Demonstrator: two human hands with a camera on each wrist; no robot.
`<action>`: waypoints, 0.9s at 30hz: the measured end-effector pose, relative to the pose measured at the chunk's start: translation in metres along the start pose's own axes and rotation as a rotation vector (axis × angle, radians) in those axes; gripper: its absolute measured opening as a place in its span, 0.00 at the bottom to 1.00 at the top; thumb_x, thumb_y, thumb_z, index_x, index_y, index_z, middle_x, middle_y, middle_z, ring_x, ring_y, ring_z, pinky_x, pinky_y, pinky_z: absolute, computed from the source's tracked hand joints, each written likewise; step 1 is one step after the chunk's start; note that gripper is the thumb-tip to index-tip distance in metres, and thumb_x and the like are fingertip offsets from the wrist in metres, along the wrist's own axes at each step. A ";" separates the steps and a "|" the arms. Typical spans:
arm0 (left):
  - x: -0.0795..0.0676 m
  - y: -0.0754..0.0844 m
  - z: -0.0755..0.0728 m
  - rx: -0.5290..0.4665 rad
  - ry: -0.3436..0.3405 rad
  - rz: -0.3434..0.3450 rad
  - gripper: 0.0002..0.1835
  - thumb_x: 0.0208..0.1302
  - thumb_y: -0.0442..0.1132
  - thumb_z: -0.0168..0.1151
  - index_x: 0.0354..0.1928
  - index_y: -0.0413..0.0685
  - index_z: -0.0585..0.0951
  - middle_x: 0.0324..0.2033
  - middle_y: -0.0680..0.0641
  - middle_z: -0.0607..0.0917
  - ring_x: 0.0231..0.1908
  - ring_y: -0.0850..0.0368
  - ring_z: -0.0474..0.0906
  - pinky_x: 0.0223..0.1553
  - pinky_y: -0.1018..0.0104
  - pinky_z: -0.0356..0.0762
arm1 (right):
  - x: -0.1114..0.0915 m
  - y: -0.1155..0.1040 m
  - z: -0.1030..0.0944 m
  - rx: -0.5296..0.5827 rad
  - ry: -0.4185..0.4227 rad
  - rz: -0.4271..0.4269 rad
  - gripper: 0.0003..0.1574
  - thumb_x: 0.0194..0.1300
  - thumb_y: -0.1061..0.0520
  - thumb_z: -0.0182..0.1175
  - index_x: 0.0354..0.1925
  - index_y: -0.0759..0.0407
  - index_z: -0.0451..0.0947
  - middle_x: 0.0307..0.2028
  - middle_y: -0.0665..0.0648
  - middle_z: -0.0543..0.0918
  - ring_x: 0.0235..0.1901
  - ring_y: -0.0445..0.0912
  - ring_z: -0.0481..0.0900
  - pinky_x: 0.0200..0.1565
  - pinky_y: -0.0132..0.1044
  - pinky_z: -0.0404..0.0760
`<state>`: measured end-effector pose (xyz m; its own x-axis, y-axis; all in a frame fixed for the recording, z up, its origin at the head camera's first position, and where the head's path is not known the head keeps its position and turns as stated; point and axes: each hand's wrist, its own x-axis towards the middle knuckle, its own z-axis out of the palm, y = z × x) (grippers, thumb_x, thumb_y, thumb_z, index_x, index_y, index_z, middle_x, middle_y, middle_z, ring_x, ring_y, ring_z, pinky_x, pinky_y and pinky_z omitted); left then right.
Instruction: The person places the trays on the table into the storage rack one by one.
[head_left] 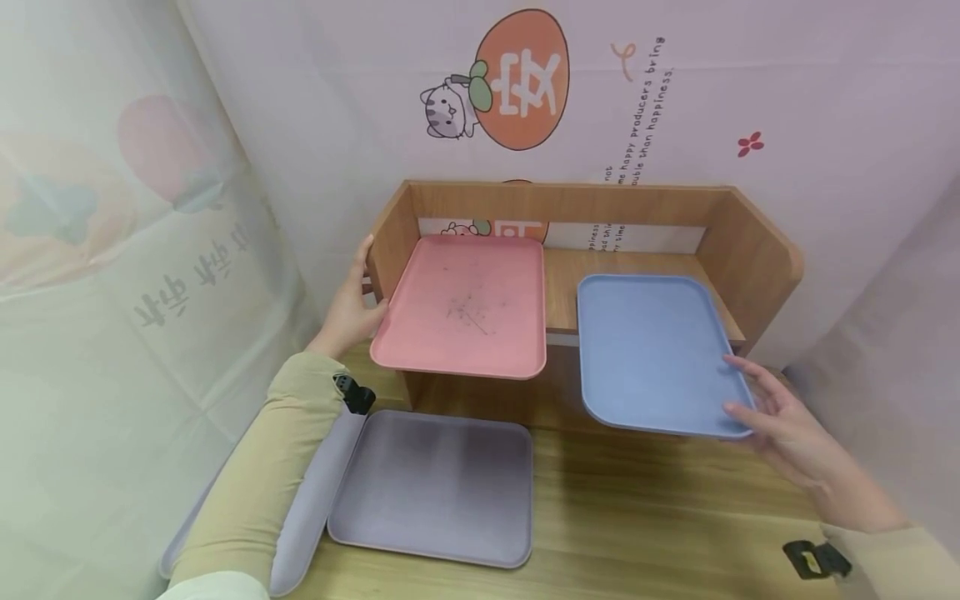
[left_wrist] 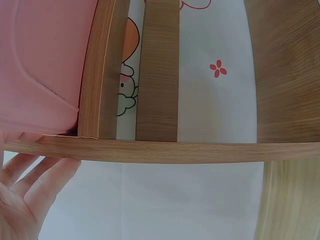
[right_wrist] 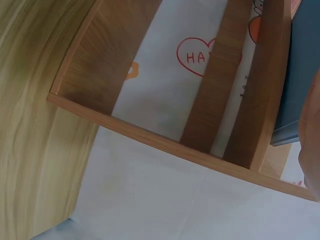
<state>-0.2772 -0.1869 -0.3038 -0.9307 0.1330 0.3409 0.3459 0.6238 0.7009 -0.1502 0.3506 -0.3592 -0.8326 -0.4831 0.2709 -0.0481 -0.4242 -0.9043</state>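
Note:
A pink tray [head_left: 487, 275] lies on the upper board of a wooden desk shelf [head_left: 637, 204], its near end jutting past the front edge. My left hand [head_left: 351, 304] grips the shelf's left side panel [left_wrist: 200, 151], its thumb close to the pink tray's edge and its fingers along the outside. To the right, a blue tray [head_left: 656, 350] sits partly over the upper board, with its near end out in front. My right hand [head_left: 787, 425] holds that tray by its right edge near the front corner; some fingers are hidden underneath.
A greyish-purple tray [head_left: 442, 483] lies on the wood-grain table [head_left: 637, 517] below the shelf. More greyish-purple trays [head_left: 311, 508] are partly covered by my left sleeve. A printed curtain [head_left: 322, 100] hangs behind and along both sides.

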 end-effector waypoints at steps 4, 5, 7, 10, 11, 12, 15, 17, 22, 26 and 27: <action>-0.001 -0.001 0.000 -0.011 0.012 0.027 0.52 0.60 0.29 0.58 0.73 0.72 0.38 0.63 0.32 0.64 0.55 0.32 0.70 0.54 0.38 0.72 | 0.000 0.003 0.000 -0.034 0.019 0.032 0.38 0.69 0.76 0.36 0.67 0.44 0.59 0.55 0.48 0.69 0.46 0.47 0.81 0.40 0.39 0.84; -0.001 0.000 0.000 -0.011 0.014 0.032 0.52 0.60 0.29 0.58 0.73 0.72 0.38 0.63 0.32 0.64 0.55 0.32 0.70 0.54 0.38 0.72 | 0.000 0.003 0.000 -0.041 0.022 0.035 0.38 0.69 0.75 0.36 0.67 0.44 0.59 0.55 0.47 0.68 0.46 0.46 0.81 0.39 0.39 0.84; -0.001 -0.001 0.000 -0.012 0.013 0.035 0.52 0.60 0.29 0.58 0.73 0.71 0.38 0.62 0.32 0.64 0.55 0.32 0.70 0.54 0.38 0.71 | 0.001 0.003 0.001 -0.042 0.026 0.038 0.38 0.69 0.75 0.35 0.67 0.44 0.59 0.54 0.48 0.68 0.45 0.45 0.80 0.39 0.38 0.84; -0.001 -0.001 0.000 -0.016 0.013 0.030 0.52 0.59 0.29 0.58 0.73 0.72 0.38 0.63 0.32 0.63 0.55 0.32 0.70 0.54 0.37 0.71 | 0.001 0.001 0.000 -0.023 0.014 0.049 0.37 0.70 0.74 0.34 0.68 0.43 0.60 0.55 0.48 0.66 0.44 0.44 0.80 0.40 0.38 0.84; -0.001 0.000 0.000 -0.017 0.012 0.029 0.52 0.59 0.28 0.58 0.73 0.72 0.38 0.63 0.32 0.63 0.55 0.32 0.70 0.55 0.37 0.71 | 0.001 0.000 0.000 0.000 0.002 0.054 0.38 0.70 0.74 0.33 0.68 0.43 0.59 0.55 0.49 0.67 0.44 0.45 0.80 0.42 0.38 0.84; -0.001 0.000 0.000 -0.016 0.013 0.027 0.52 0.59 0.28 0.58 0.73 0.72 0.38 0.63 0.32 0.63 0.56 0.32 0.70 0.55 0.37 0.71 | 0.001 -0.001 0.000 0.030 -0.016 0.057 0.38 0.70 0.74 0.32 0.68 0.43 0.59 0.55 0.50 0.68 0.45 0.46 0.80 0.44 0.39 0.83; -0.001 0.000 0.000 -0.011 0.012 0.025 0.52 0.60 0.29 0.58 0.73 0.73 0.37 0.63 0.32 0.63 0.56 0.33 0.70 0.55 0.38 0.71 | 0.000 -0.006 0.000 0.149 -0.089 0.062 0.40 0.70 0.75 0.29 0.70 0.44 0.56 0.57 0.54 0.71 0.51 0.50 0.79 0.51 0.42 0.81; -0.001 0.000 0.000 -0.010 0.010 0.025 0.52 0.60 0.29 0.58 0.73 0.74 0.37 0.63 0.33 0.63 0.56 0.33 0.70 0.55 0.38 0.71 | 0.000 -0.008 0.000 0.252 -0.144 0.052 0.42 0.69 0.77 0.26 0.71 0.45 0.55 0.57 0.61 0.73 0.55 0.54 0.77 0.56 0.45 0.77; -0.002 0.001 0.000 -0.012 0.011 0.027 0.52 0.60 0.29 0.58 0.73 0.74 0.38 0.63 0.33 0.63 0.55 0.33 0.70 0.55 0.38 0.71 | 0.000 -0.011 0.003 0.429 -0.211 0.034 0.44 0.66 0.79 0.21 0.71 0.48 0.53 0.60 0.66 0.70 0.61 0.58 0.71 0.61 0.49 0.69; -0.002 0.000 0.001 -0.003 0.014 0.032 0.52 0.60 0.29 0.58 0.73 0.73 0.38 0.63 0.32 0.63 0.55 0.33 0.71 0.54 0.38 0.72 | 0.001 -0.008 0.004 0.486 -0.189 0.031 0.44 0.66 0.80 0.21 0.70 0.49 0.55 0.60 0.67 0.69 0.61 0.60 0.70 0.61 0.50 0.68; -0.002 0.000 0.001 -0.004 0.014 0.035 0.52 0.60 0.29 0.58 0.73 0.72 0.38 0.63 0.32 0.63 0.55 0.33 0.71 0.54 0.38 0.72 | 0.002 -0.008 0.004 0.490 -0.174 0.030 0.43 0.66 0.80 0.22 0.70 0.50 0.56 0.60 0.67 0.69 0.61 0.60 0.70 0.61 0.51 0.69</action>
<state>-0.2753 -0.1863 -0.3051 -0.9161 0.1436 0.3743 0.3788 0.6159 0.6908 -0.1491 0.3495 -0.3503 -0.7238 -0.6027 0.3358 0.2729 -0.6971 -0.6630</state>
